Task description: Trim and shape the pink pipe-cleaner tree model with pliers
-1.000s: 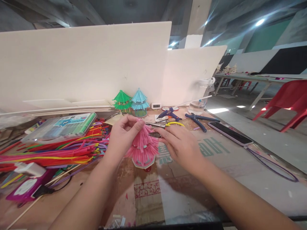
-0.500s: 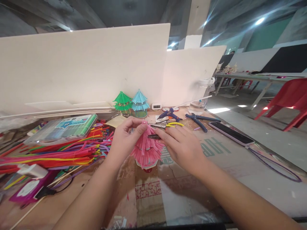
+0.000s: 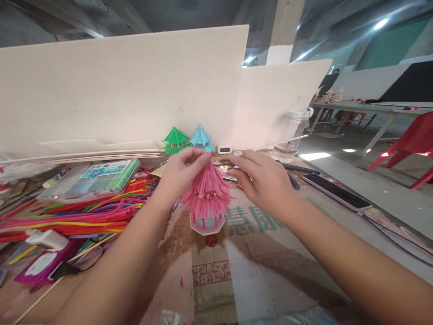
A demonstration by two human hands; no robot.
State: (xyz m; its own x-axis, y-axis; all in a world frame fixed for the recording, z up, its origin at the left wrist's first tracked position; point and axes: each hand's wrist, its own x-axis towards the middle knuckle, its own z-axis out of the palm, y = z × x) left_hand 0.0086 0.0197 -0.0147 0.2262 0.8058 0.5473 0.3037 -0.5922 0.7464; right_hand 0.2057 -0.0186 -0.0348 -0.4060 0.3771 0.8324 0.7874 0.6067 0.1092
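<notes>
A pink model pavilion [image 3: 210, 187] with two tiers of fringed, fuzzy-looking roof stands upright on a pale, many-sided base. My left hand [image 3: 184, 174] pinches the peak of its roof between thumb and fingers. To the right of the peak, my right hand [image 3: 265, 183] has its fingers bent around a thin dark tool, mostly hidden by the fingers; its kind is unclear. Behind the pink model stand a green model pavilion [image 3: 175, 140] and a light blue one [image 3: 200, 137].
Colourful pipe cleaners [image 3: 111, 212] and a clear marker case [image 3: 89, 180] lie left, near a purple power strip [image 3: 45, 266]. At right are blue-handled pliers [image 3: 297, 169], a phone [image 3: 336, 192] and a clear jug [image 3: 292, 131]. A white board [image 3: 118, 90] rises behind.
My right hand has moved up and away from the pink roof's front, uncovering its tiers and base. The pavilion looks more upright. My left hand still pinches its peak. The view has shifted slightly.
</notes>
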